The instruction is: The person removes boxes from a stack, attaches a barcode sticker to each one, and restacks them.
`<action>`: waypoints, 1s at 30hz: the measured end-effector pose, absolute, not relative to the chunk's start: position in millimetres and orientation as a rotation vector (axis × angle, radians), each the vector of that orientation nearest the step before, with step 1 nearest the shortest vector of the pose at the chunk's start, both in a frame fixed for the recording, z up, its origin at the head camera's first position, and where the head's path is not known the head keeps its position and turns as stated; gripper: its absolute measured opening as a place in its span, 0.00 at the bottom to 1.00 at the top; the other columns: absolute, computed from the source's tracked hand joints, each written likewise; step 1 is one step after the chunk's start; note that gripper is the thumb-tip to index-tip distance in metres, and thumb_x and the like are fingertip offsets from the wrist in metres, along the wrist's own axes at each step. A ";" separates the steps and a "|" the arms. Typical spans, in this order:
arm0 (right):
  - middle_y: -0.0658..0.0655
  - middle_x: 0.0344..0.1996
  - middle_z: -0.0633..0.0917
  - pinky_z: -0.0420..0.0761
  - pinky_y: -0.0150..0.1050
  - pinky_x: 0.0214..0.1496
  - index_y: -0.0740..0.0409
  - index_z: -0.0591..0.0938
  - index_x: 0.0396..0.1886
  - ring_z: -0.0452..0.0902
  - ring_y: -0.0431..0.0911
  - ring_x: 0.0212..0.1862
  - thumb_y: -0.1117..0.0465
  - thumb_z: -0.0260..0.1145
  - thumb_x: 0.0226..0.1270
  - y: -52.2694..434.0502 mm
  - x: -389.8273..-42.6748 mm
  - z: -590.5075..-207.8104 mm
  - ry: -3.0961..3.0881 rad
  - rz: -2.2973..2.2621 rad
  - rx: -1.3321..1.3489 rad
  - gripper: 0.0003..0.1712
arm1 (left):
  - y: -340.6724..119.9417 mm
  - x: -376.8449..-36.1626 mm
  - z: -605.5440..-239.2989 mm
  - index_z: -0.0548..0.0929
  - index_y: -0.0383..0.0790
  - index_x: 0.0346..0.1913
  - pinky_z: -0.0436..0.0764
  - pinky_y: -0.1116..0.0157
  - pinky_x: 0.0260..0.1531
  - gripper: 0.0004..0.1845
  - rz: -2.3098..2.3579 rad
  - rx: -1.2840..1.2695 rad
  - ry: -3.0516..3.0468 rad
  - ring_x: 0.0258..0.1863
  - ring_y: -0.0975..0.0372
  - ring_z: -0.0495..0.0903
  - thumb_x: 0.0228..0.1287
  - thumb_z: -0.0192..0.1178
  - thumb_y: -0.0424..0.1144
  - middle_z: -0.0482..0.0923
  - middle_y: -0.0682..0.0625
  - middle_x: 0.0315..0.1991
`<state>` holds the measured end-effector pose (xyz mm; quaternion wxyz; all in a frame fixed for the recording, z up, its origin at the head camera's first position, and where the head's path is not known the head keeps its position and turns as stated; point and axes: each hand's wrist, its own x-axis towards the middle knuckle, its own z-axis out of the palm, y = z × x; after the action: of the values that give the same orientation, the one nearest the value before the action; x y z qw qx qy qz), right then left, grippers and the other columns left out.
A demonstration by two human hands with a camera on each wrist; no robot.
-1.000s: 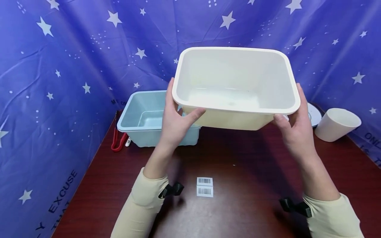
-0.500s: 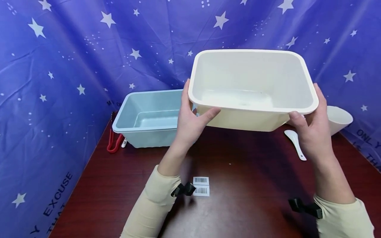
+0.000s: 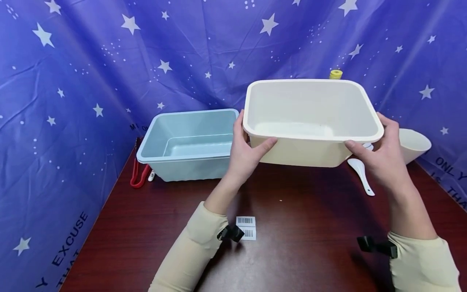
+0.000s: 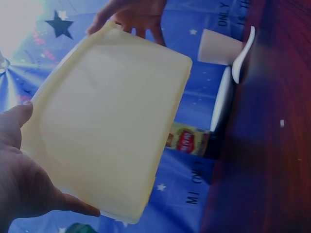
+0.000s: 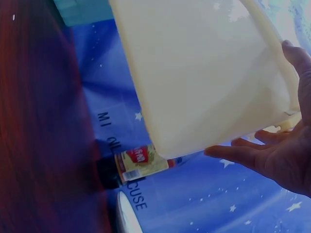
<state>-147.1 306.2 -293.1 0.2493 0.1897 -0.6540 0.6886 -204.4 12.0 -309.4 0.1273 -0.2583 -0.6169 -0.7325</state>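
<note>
My left hand [image 3: 243,159] and right hand [image 3: 389,160] hold a cream-white plastic bin [image 3: 303,153] between them, one at each end. Both thumbs lie on its near wall under the rim, and the fingers curl round the short sides. It is held up above the table, tilted so that its bare inside faces me. Both wrist views show its smooth underside, off the tabletop. Just left of my left hand stands a light blue bin [image 3: 189,168]. Beneath my right hand lies a white soup spoon [image 3: 361,176].
A labelled bottle [image 5: 141,162] with a yellow cap [image 3: 335,74] stands behind the white bin. At the right are a white cup [image 3: 414,144] and a white plate [image 4: 222,99]. A red-handled tool [image 3: 136,176] lies left of the blue bin; a barcode sticker [image 3: 246,227] lies in front.
Both hands have carried the white bin to the right and then lowered it a little. The bottle's yellow cap now shows above its far rim, and the spoon has come into view.
</note>
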 end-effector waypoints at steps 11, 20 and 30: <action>0.56 0.52 0.76 0.80 0.24 0.41 0.63 0.60 0.68 0.80 0.39 0.48 0.78 0.73 0.56 313.2 -153.3 -300.0 -2.191 1.664 0.202 0.44 | 15.1 -214.6 -327.6 0.48 0.40 0.79 0.66 0.63 0.66 0.55 -2.131 -0.612 -1.895 0.67 0.61 0.67 0.56 0.74 0.34 0.64 0.47 0.70; 0.58 0.36 0.87 0.84 0.35 0.25 0.71 0.78 0.53 0.86 0.41 0.32 0.81 0.73 0.54 319.5 -157.7 -301.1 -2.242 1.787 0.342 0.25 | 15.3 -215.4 -329.2 0.48 0.40 0.80 0.63 0.63 0.68 0.55 -2.053 -0.614 -1.997 0.71 0.59 0.63 0.57 0.75 0.38 0.61 0.46 0.73; 0.50 0.30 0.88 0.85 0.38 0.27 0.62 0.81 0.45 0.86 0.41 0.30 0.75 0.73 0.59 323.4 -163.0 -311.1 -2.465 1.651 0.169 0.15 | 13.3 -215.5 -327.6 0.54 0.37 0.78 0.67 0.63 0.65 0.52 -2.003 -0.611 -2.089 0.63 0.59 0.69 0.56 0.76 0.36 0.68 0.44 0.65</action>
<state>-163.0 323.4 -311.1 0.0848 0.0566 -0.8266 0.5534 -215.5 13.3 -327.6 0.0917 -0.2056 -0.7033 -0.6743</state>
